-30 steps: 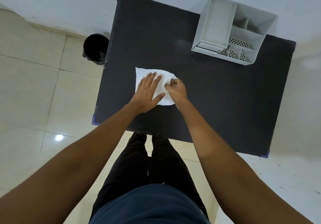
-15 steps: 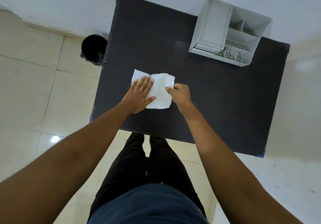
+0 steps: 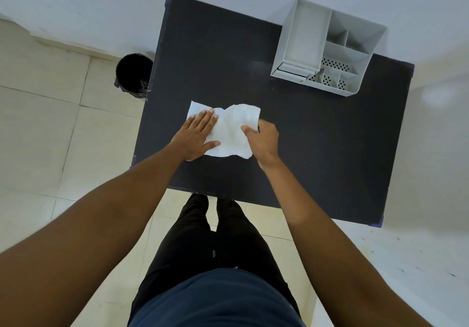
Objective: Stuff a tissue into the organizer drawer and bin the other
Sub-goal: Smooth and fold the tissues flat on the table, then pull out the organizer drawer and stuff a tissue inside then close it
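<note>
Left hand [image 3: 196, 136] flat, fingers spread, pressing tissue [image 3: 229, 128] on tabletop [image 3: 317, 136]. Right hand [image 3: 262, 140] pinches its 3 o'clock edge. Organizer [image 3: 327, 47] at 1 o'clock.

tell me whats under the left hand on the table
The left hand lies flat on the left part of the white tissue. Whether a second tissue lies beneath is hidden.

White tissue [image 3: 229, 130], crumpled, flat on the table's near-left area; grey compartmented organizer [image 3: 327, 47] at far right; black bin [image 3: 133, 74] on the floor.
</note>
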